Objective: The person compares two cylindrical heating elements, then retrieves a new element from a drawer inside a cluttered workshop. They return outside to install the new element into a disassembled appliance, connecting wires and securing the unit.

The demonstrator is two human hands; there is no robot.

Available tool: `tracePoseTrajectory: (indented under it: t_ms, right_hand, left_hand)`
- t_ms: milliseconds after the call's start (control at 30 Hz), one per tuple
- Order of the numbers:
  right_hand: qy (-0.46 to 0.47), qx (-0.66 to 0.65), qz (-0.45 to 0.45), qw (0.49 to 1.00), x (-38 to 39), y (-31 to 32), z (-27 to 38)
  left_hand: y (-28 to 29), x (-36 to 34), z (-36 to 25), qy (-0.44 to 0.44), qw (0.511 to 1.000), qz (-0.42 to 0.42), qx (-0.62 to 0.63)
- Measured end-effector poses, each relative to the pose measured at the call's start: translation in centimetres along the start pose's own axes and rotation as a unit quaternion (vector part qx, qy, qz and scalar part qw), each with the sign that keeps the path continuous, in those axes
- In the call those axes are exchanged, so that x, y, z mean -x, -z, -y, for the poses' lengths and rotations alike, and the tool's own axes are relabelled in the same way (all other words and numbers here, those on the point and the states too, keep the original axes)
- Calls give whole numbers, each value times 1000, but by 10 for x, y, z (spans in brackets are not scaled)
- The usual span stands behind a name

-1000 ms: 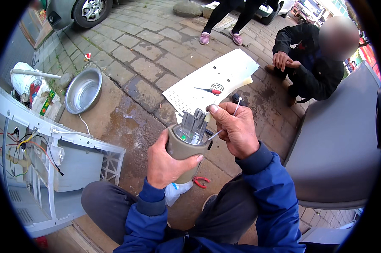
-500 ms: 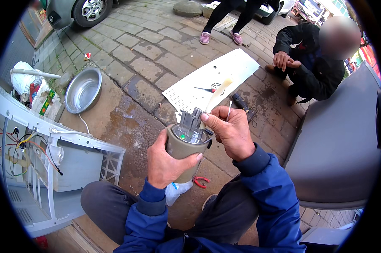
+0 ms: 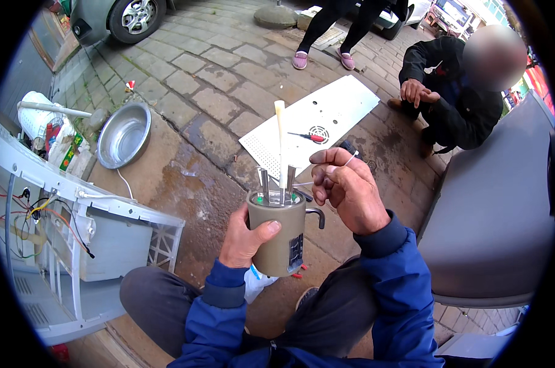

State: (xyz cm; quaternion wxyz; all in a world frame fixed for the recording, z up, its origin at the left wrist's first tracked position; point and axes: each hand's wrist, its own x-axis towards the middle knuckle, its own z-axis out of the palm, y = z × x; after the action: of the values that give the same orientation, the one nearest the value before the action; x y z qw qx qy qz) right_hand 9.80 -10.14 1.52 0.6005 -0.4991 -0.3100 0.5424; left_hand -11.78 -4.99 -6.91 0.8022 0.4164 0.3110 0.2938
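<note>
My left hand (image 3: 245,238) grips the left side of a khaki cylindrical tank (image 3: 270,245), holding it nearly upright above my lap. Upright metal pieces, green spots and a cream-coloured tube (image 3: 281,144) rise from its top. A dark bent pipe (image 3: 318,216) sticks out at its right, and a dark label shows low on its side. My right hand (image 3: 354,193), just right of the tank's top, pinches a thin white cable tie (image 3: 307,183). One end of the tie reaches toward the foot of the tube; whether it goes around anything I cannot tell.
Beyond the tank lies a white perforated panel (image 3: 345,104) with a red-and-black screwdriver (image 3: 311,137). At left are a metal basin (image 3: 124,136) and an opened white appliance frame (image 3: 124,211) with loose wires. A grey casing (image 3: 492,214) stands right; a person (image 3: 455,92) crouches behind it.
The tank has been turned and stood straighter, so its label and bent pipe show. Its tube now points upward. My right hand has moved off the tank's top to the right.
</note>
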Motion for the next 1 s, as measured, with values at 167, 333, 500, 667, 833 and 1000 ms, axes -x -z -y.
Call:
tracePoseTrajectory:
  t_ms: [167,333,500,667,833,1000]
  right_hand:
    - [66,-18,12,998,-3,14,-10]
    - [73,-20,-15,997,-2,4,-7]
    - [74,89,-1,993,-4,23,-9]
    - [87,17,-61,994,3,10,-3]
    - [57,21,-49,997,9,18,-4]
    - [55,-28,-46,997,5,22,-10]
  left_hand:
    - [2,-2,7,-2,997,18,71]
    - [-12,-3,8,-44,985,26,163]
    - [0,1,27,22,977,56,204]
    - [-11,-3,17,-1,985,53,165]
    - [-12,-6,26,1,982,55,180]
    - [-17,-9,33,-4,984,27,178]
